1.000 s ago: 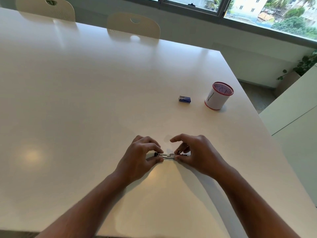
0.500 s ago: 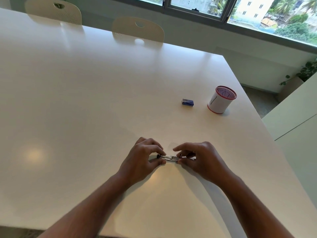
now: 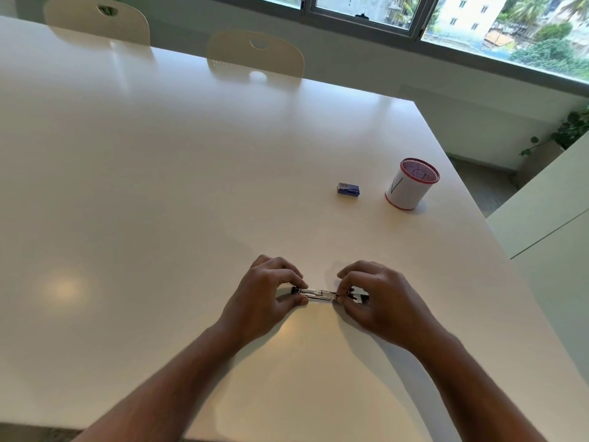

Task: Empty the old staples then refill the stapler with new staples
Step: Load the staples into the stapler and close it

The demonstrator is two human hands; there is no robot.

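— Since the earlier frame, what had shifted?

— Hardly anything on the table [image 3: 159,186] itself. My view had dipped a little, and my right hand [image 3: 379,301] had slid a touch outward along the stapler [image 3: 318,294], baring more of its metal middle.

— And the hands?

— Both were pinching it. My left hand [image 3: 264,298] gripped one end between thumb and forefinger; the right nipped the other end, fingers curled over it. The stapler lay flat on the table, near the front edge, between the two hands.

— The refill?

— A small blue staple box [image 3: 349,189] sat well apart, toward the right edge, just beside a red-rimmed white cup [image 3: 409,186].

— How would you do this step well?

— I judged I was still opening the magazine. I would brace the left end firmly, draw the other end straight along its length, not twist, and keep it low over the table so any loose staples dropped close by.
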